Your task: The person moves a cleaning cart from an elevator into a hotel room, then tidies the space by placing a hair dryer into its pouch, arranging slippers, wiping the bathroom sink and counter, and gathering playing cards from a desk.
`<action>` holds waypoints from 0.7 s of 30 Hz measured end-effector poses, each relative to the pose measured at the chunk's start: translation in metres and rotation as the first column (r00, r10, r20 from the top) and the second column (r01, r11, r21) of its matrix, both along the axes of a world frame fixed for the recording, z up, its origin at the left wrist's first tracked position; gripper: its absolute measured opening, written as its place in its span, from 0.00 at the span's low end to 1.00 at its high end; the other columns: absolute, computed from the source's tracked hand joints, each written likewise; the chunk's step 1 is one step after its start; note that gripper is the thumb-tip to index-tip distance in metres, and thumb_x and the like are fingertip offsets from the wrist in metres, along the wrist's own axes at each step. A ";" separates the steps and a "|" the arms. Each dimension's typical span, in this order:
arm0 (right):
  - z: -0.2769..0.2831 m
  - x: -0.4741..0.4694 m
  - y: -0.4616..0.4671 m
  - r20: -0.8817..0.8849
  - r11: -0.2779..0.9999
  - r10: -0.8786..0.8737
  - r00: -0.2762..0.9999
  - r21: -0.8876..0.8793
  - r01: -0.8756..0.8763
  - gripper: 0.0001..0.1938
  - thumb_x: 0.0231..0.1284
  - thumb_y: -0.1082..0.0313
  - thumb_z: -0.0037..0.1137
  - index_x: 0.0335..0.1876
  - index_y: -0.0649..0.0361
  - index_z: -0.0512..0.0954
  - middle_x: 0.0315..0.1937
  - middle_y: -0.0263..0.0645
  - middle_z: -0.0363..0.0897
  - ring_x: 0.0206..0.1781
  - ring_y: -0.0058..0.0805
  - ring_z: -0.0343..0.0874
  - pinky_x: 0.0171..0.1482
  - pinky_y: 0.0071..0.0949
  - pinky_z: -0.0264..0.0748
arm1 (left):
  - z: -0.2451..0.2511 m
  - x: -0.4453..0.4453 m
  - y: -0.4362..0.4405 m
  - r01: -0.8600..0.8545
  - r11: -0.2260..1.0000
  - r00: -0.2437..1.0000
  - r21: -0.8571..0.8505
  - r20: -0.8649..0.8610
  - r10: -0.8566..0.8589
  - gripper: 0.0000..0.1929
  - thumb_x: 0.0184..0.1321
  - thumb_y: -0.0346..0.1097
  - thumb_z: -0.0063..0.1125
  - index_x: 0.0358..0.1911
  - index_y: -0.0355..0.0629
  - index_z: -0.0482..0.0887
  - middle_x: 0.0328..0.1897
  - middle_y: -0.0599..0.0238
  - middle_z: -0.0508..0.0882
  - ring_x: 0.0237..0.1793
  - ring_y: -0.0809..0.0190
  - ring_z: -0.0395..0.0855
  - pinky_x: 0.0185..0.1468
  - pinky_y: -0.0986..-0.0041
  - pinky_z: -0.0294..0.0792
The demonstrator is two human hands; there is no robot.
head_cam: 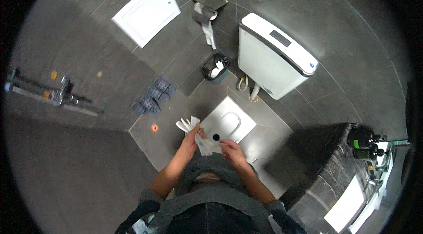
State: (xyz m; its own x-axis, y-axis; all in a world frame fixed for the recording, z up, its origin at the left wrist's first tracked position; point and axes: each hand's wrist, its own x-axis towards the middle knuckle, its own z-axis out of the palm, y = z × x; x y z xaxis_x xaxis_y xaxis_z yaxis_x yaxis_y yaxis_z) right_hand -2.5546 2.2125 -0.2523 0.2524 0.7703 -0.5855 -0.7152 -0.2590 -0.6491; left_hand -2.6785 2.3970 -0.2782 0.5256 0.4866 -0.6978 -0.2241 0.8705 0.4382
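My left hand grips white gloves, or similar thin white material, with finger-like ends fanning out above the hand and a looser part hanging below. My right hand is beside the loose part, fingers bent; whether it pinches anything is too blurred to tell. Both hands are in front of my body, over the near end of a white squat toilet pan set in the grey floor. A dark round drain hole shows between the hands.
Ahead are a white cistern, a lined waste bin and a toilet paper holder. Bluish slippers and an orange ring lie left. A shower fixture is at far left. A stone-patterned counter with dark bottles stands right.
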 end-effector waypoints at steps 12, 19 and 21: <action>-0.213 -0.193 0.029 0.447 0.051 -0.774 0.449 -0.663 0.747 0.14 0.65 0.61 0.55 0.24 0.56 0.72 0.19 0.30 0.68 0.20 0.22 0.65 0.24 0.27 0.64 | -0.349 0.359 0.381 0.648 0.099 0.760 0.755 -0.649 -0.024 0.25 0.48 0.42 0.74 0.42 0.28 0.81 0.38 0.43 0.85 0.42 0.44 0.85 0.45 0.60 0.73; -0.243 -0.317 0.052 0.077 0.025 -0.984 0.163 -0.836 0.548 0.16 0.72 0.56 0.43 0.50 0.60 0.77 0.29 0.33 0.76 0.28 0.28 0.73 0.31 0.24 0.73 | -0.522 0.347 0.468 0.846 -0.033 0.521 0.532 -0.838 -0.160 0.49 0.42 0.48 0.76 0.65 0.29 0.64 0.65 0.35 0.70 0.66 0.40 0.68 0.68 0.61 0.61; -0.236 -0.306 0.075 0.515 0.208 -0.461 0.723 -0.729 0.652 0.20 0.73 0.50 0.41 0.48 0.59 0.77 0.29 0.34 0.77 0.27 0.30 0.73 0.30 0.27 0.71 | -0.525 0.315 0.469 0.841 0.006 0.534 0.541 -0.829 -0.167 0.31 0.54 0.38 0.64 0.59 0.31 0.69 0.52 0.44 0.78 0.50 0.45 0.78 0.57 0.59 0.68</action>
